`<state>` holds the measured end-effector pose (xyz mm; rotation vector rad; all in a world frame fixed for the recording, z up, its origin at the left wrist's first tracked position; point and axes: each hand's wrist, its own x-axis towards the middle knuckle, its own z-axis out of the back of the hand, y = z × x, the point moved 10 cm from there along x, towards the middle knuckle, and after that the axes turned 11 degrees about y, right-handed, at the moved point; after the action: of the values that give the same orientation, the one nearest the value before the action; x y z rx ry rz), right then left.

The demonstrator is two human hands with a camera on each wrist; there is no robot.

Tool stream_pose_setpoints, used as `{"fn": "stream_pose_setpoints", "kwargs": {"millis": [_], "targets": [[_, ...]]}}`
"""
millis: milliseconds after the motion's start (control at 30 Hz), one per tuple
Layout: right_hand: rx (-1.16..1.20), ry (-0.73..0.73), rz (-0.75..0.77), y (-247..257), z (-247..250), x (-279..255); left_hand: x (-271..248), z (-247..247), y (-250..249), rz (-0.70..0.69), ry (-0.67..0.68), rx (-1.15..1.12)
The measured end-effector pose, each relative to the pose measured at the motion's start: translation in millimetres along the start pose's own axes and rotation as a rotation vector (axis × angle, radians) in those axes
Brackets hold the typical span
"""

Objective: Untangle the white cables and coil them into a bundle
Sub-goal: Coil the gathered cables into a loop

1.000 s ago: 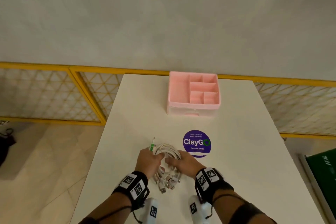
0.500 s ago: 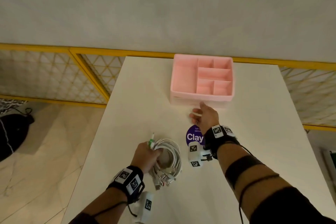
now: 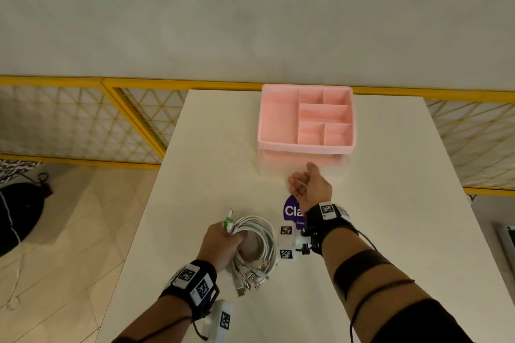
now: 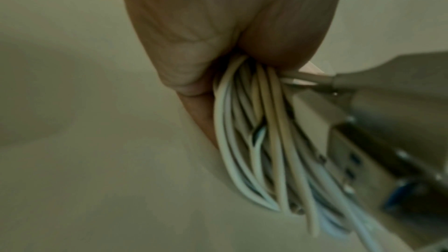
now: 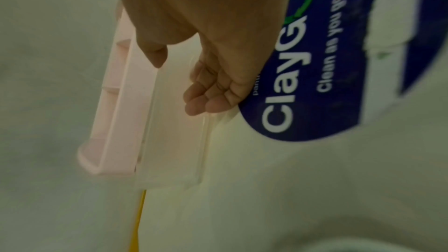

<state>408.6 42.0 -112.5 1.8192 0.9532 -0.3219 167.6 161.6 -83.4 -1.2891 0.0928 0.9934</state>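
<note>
One coiled bundle of white cables lies on the white counter, several strands, count unclear. Left hand grip closed around the coil. Right hand grip loose, empty, near one pink six-compartment organizer box.

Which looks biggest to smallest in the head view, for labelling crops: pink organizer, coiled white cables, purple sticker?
1. Pink organizer, clearly largest.
2. Coiled white cables, gripped by the left hand.
3. Purple sticker, smallest as seen, but the right hand and wrist hide part of it.
</note>
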Motion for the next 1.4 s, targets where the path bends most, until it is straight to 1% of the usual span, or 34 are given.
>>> {"fn": "stream_pose_setpoints", "kwargs": {"millis": [167, 300, 500, 667, 767, 867, 967, 1000, 1100, 1167, 1233, 1333, 1400], "targets": [[-0.003, 0.015, -0.044, -35.7, 13.9, -32.1, -6.2, 2.6, 3.0, -0.001, -0.019, -0.028], [0.007, 0.013, -0.025, -55.5, 24.2, -58.4, -14.5, 3.3, 1.0, -0.023, -0.028, -0.056], [-0.013, 0.027, -0.022, -54.7, 25.6, -70.5, -29.1, 3.8, 9.5, -0.020, -0.005, -0.063], [-0.031, 0.021, -0.032, -57.6, 27.7, -75.5, -39.4, 4.5, 19.1, -0.013, 0.025, -0.127], [-0.045, 0.046, -0.048, -57.9, 29.3, -81.2, -46.9, -1.8, 16.1, -0.003, 0.089, -0.183], [-0.105, 0.061, -0.094, -54.3, 30.2, -91.7, -49.6, -5.8, 1.6, -0.002, 0.142, -0.214], [-0.314, 0.107, -0.159, -46.3, 28.8, -109.6, -47.6, -6.8, -27.5, -0.039, 0.179, -0.214], [-0.394, 0.162, -0.161, -41.2, 23.3, -116.6, -44.6, -7.3, -37.7, -0.052, 0.188, -0.223], [-0.562, 0.398, -0.160, -24.2, -8.2, -139.2, -30.6, -12.5, -68.0, -0.073, 0.197, -0.230], [-0.641, 0.475, -0.152, -9.3, -23.9, -144.8, -21.1, -17.6, -87.1, -0.084, 0.184, -0.235], [-0.665, 0.479, -0.099, 12.4, -31.6, -140.3, -9.4, -22.8, -101.8, -0.075, 0.162, -0.267], [-0.688, 0.369, -0.021, 44.3, -25.5, -119.3, 4.9, -33.7, -125.1, -0.057, 0.133, -0.284], [-0.700, 0.324, 0.002, 58.0, -23.0, -102.3, 15.9, -42.8, -134.0, -0.026, 0.121, -0.314]]}}
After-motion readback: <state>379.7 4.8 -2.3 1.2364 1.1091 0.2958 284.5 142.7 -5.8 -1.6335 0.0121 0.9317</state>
